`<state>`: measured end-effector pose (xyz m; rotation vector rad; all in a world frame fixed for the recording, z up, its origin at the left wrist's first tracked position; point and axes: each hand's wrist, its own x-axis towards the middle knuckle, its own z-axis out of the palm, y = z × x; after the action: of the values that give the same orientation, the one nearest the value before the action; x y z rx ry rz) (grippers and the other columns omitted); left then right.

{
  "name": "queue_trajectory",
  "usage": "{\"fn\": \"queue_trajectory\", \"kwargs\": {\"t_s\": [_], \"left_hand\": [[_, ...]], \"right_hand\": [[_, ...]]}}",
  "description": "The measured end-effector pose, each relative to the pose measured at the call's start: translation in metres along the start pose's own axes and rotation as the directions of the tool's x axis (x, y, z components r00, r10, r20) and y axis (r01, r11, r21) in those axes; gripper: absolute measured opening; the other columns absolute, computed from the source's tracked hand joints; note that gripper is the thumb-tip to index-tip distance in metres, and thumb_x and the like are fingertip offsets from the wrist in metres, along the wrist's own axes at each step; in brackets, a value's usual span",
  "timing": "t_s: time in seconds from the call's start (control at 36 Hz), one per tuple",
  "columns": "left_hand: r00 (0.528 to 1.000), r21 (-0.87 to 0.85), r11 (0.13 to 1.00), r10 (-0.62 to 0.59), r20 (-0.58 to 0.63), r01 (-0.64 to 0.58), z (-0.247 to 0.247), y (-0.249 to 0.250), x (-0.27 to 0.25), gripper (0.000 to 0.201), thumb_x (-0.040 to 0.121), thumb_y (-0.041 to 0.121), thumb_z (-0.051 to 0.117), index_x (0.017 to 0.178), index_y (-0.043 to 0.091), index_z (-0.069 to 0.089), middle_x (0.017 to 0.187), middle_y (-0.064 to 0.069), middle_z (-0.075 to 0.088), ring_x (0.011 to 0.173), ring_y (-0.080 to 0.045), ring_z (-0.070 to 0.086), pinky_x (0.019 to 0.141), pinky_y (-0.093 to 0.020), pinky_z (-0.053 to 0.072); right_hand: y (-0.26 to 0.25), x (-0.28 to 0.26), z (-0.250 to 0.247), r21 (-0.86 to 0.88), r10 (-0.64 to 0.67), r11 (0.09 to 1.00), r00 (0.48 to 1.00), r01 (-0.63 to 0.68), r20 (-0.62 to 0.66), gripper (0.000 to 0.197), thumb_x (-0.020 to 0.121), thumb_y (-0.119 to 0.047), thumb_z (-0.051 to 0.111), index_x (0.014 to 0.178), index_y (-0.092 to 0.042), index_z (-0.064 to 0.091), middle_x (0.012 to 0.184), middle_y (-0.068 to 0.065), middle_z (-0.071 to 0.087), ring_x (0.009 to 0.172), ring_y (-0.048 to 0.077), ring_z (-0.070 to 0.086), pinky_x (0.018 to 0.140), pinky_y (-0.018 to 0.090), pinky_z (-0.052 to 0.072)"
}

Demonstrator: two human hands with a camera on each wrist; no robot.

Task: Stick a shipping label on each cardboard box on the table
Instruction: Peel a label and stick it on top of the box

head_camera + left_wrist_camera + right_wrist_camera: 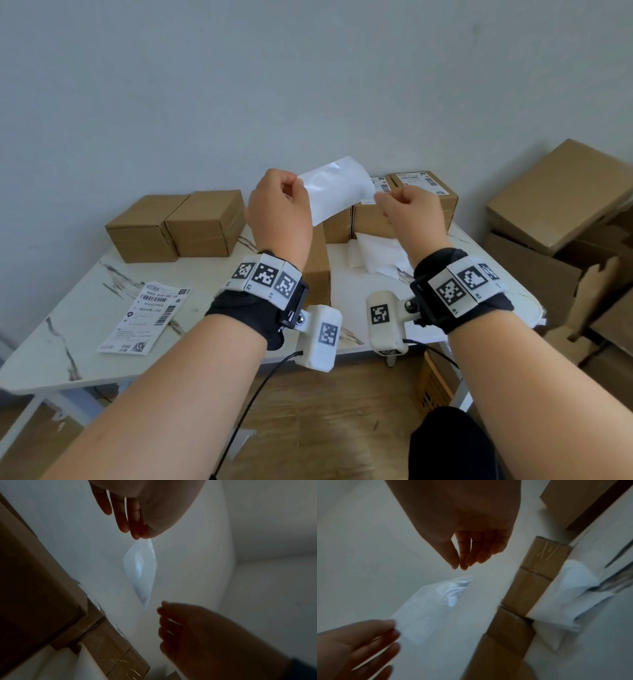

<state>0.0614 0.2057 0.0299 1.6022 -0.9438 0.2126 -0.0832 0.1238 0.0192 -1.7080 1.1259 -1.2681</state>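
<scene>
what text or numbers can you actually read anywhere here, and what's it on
"T90A" and "A141-00", roughly, on the top white printed shipping label of the stack lying on the white marble-pattern table; its barcodes, codes and small print are too blurred.
Labels on the two brown cardboard boxes at the back right: printed, too small to read.
"L2" on the left wristband's marker tiles, faint.
Glossy white sheet in both hands: no print visible.
Wrist views: no readable text.
</scene>
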Motion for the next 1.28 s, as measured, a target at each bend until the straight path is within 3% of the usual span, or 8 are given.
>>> {"fn": "queue_trajectory", "kwargs": {"t_s": [0.25, 0.39, 0.58, 0.78, 0.89, 1.08, 1.17, 1.28], "left_hand": [[0.954, 0.106, 0.948, 0.297, 0.038, -0.300, -0.014, -0.006, -0.013, 0.010, 0.093, 0.021, 0.056, 0.087, 0.016, 0.062, 0.082, 0.006, 0.061, 0.080, -0.020, 0.059, 0.078, -0.048, 0.049], [0.914, 0.195, 0.893, 0.401, 0.063, -0.405, -0.025, -0.016, -0.016, 0.010, 0.092, 0.023, 0.057, 0.086, 0.019, 0.064, 0.083, 0.005, 0.061, 0.081, -0.019, 0.057, 0.081, -0.034, 0.038], [0.906, 0.151, 0.893, 0.415, 0.085, -0.423, -0.035, -0.019, -0.019, 0.006, 0.085, 0.026, 0.068, 0.082, 0.022, 0.072, 0.083, 0.005, 0.062, 0.082, -0.018, 0.059, 0.082, -0.036, 0.036], [0.946, 0.005, 0.956, 0.288, 0.151, -0.292, -0.046, -0.015, -0.022, 0.009, 0.083, 0.033, 0.065, 0.077, 0.029, 0.071, 0.085, 0.012, 0.061, 0.088, -0.011, 0.058, 0.094, -0.037, 0.037], [0.972, -0.091, 0.980, 0.188, 0.140, -0.176, -0.055, -0.018, -0.016, 0.013, 0.087, 0.035, 0.057, 0.078, 0.032, 0.065, 0.084, 0.013, 0.064, 0.086, -0.008, 0.059, 0.086, -0.041, 0.050], [0.950, -0.122, 0.972, -0.164, 0.267, 0.202, -0.061, -0.023, -0.002, 0.023, 0.093, 0.033, 0.056, 0.105, 0.018, 0.068, 0.099, 0.007, 0.067, 0.090, -0.006, 0.060, 0.074, -0.020, 0.046], [0.907, -0.173, 0.938, -0.223, 0.358, 0.299, -0.063, -0.022, 0.001, 0.022, 0.094, 0.034, 0.057, 0.102, 0.018, 0.069, 0.089, 0.012, 0.064, 0.078, 0.003, 0.056, 0.061, -0.011, 0.038], [0.894, -0.217, 0.921, -0.224, 0.388, 0.325, -0.061, -0.022, 0.004, 0.023, 0.092, 0.029, 0.062, 0.107, 0.015, 0.070, 0.102, 0.005, 0.071, 0.088, -0.005, 0.064, 0.065, -0.011, 0.042]], "right_hand": [[-0.039, -0.016, 0.022, 0.108, -0.004, 0.994, 0.990, -0.011, 0.138, 0.035, 0.085, -0.040, 0.068, 0.074, -0.008, 0.072, 0.066, -0.003, 0.065, 0.062, 0.009, 0.056, 0.075, 0.030, 0.051], [-0.043, -0.021, 0.029, 0.093, 0.029, 0.995, 0.991, -0.041, 0.134, 0.035, 0.082, -0.045, 0.070, 0.067, -0.013, 0.069, 0.071, 0.002, 0.069, 0.064, 0.012, 0.058, 0.078, 0.033, 0.052], [-0.051, -0.024, 0.038, 0.078, 0.087, 0.992, 0.982, -0.101, 0.169, 0.020, 0.082, -0.021, 0.067, 0.079, -0.002, 0.072, 0.068, 0.002, 0.065, 0.069, 0.017, 0.056, 0.080, 0.037, 0.051], [-0.059, -0.030, 0.040, 0.091, 0.058, 0.993, 0.985, -0.073, 0.164, 0.015, 0.083, -0.013, 0.059, 0.077, -0.002, 0.067, 0.066, 0.007, 0.058, 0.063, 0.016, 0.048, 0.061, 0.027, 0.040], [-0.058, -0.030, 0.039, 0.098, 0.019, 0.995, 0.987, -0.035, 0.157, 0.014, 0.088, -0.012, 0.056, 0.079, -0.005, 0.063, 0.067, 0.004, 0.060, 0.054, 0.010, 0.050, 0.053, 0.019, 0.040], [-0.057, -0.034, 0.037, 0.157, 0.016, 0.987, 0.983, -0.045, 0.182, 0.010, 0.089, -0.011, 0.055, 0.082, -0.008, 0.061, 0.072, 0.003, 0.062, 0.065, 0.013, 0.055, 0.064, 0.023, 0.045], [-0.057, -0.036, 0.038, 0.167, 0.022, 0.984, 0.977, -0.058, 0.211, 0.007, 0.087, -0.011, 0.055, 0.084, -0.009, 0.061, 0.083, 0.015, 0.066, 0.076, 0.020, 0.058, 0.074, 0.031, 0.048], [-0.052, -0.036, 0.040, 0.155, 0.018, 0.986, 0.975, -0.053, 0.222, 0.011, 0.087, -0.012, 0.058, 0.076, -0.008, 0.059, 0.086, 0.023, 0.065, 0.078, 0.022, 0.059, 0.076, 0.032, 0.049]]}}
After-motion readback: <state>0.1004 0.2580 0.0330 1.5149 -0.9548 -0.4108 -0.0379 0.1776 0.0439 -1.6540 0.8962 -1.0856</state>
